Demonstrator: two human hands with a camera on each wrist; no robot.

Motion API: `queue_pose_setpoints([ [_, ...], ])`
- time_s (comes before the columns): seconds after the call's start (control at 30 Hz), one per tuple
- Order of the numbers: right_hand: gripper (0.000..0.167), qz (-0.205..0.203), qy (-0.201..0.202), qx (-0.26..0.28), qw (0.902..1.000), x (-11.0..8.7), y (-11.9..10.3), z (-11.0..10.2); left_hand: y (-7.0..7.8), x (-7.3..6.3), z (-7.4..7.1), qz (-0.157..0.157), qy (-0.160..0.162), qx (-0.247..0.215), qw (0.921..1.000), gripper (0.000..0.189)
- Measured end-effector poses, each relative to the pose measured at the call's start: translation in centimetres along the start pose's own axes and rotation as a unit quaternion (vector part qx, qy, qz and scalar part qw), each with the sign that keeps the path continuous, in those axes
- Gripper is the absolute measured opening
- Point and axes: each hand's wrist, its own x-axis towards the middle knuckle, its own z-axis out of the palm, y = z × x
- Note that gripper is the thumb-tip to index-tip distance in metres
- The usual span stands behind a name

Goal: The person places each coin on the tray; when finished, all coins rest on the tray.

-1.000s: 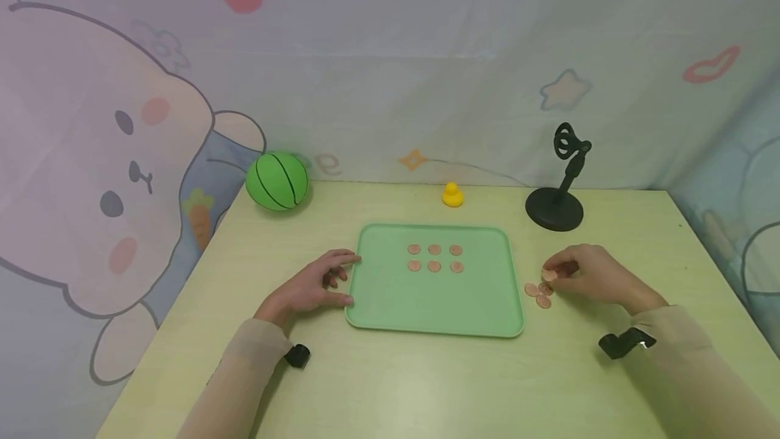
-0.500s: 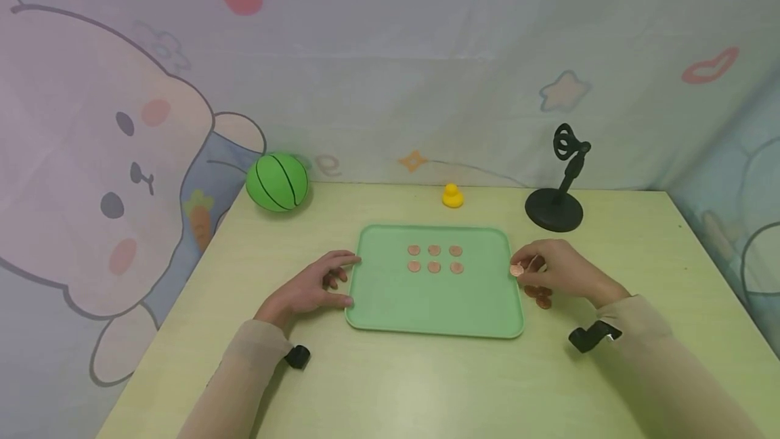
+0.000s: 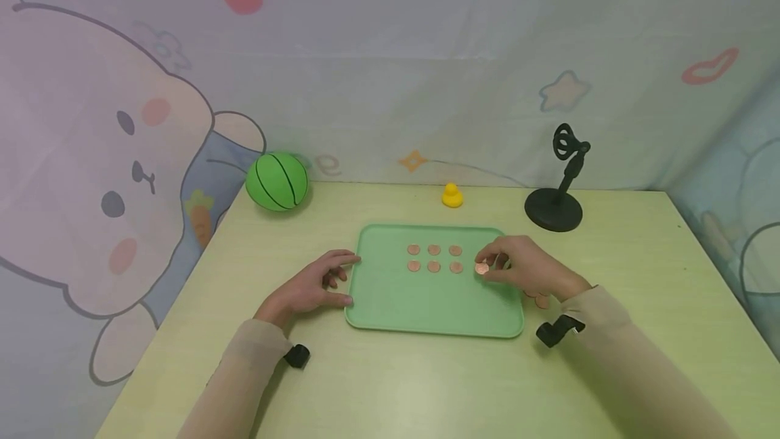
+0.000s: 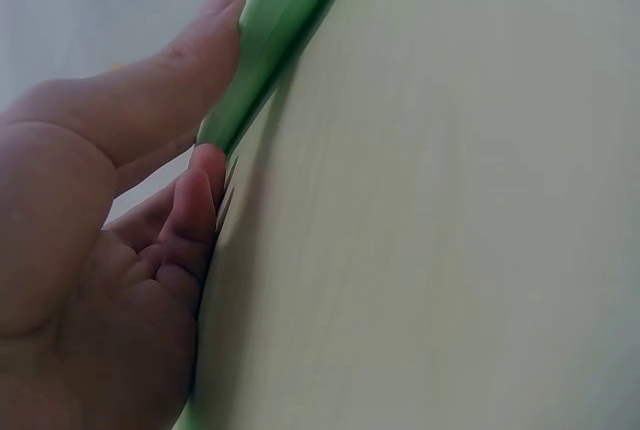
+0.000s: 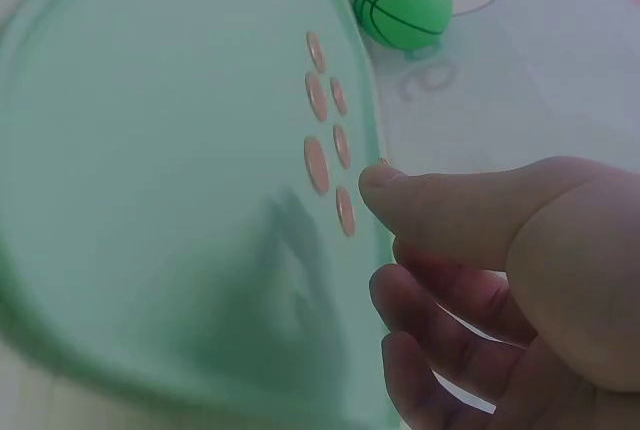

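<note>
In the head view a light green tray (image 3: pixel 426 303) lies on the table, bearing two rows of copper coins (image 3: pixel 434 267). My right hand (image 3: pixel 530 266) is over the tray's right part and pinches another coin (image 3: pixel 482 268) between thumb and fingers, just right of the rows. The thumb hides nearly all of that coin in the right wrist view. At the tray's left edge, my left hand (image 3: pixel 311 286) rests with thumb and forefinger spread apart against the rim. Its thumb (image 4: pixel 205 45) touches the green rim in the left wrist view.
Loose coins (image 3: pixel 542 301) lie on the table right of the tray, partly hidden by the right forearm. Along the back stand a green ball (image 3: pixel 277 181), a yellow toy duck (image 3: pixel 452 196) and a black stand (image 3: pixel 554 208). A printed cloth hangs behind.
My right hand has picked a coin from the loose pile and carried it left, across the tray's right rim. The left hand and the tray have stayed in place.
</note>
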Motion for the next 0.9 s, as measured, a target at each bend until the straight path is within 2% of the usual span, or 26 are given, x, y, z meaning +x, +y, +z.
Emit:
queue_pose_setpoints([
  [0.4, 0.012, -0.087, -0.009, -0.024, 0.9959, 3.3, -2.6, 3.0, -0.2, 0.0, 0.0, 0.007, 0.0, -0.001, 1.0, 0.08],
  [0.57, 0.012, -0.093, -0.016, -0.017, 0.9954, 4.2, -3.7, 4.5, -0.1, -0.1, 0.0, 0.012, 0.0, 0.0, 0.9999, 0.08],
  [0.77, 0.003, -0.103, -0.017, -0.035, 0.9939, 5.1, -4.8, 5.7, 0.1, -0.1, -0.1, 0.007, 0.003, 0.0, 1.0, 0.079],
  [0.9, 0.006, -0.098, -0.019, -0.045, 0.994, 5.5, -5.2, 6.3, 0.2, -0.2, -0.1, 0.009, 0.003, -0.004, 0.9999, 0.079],
])
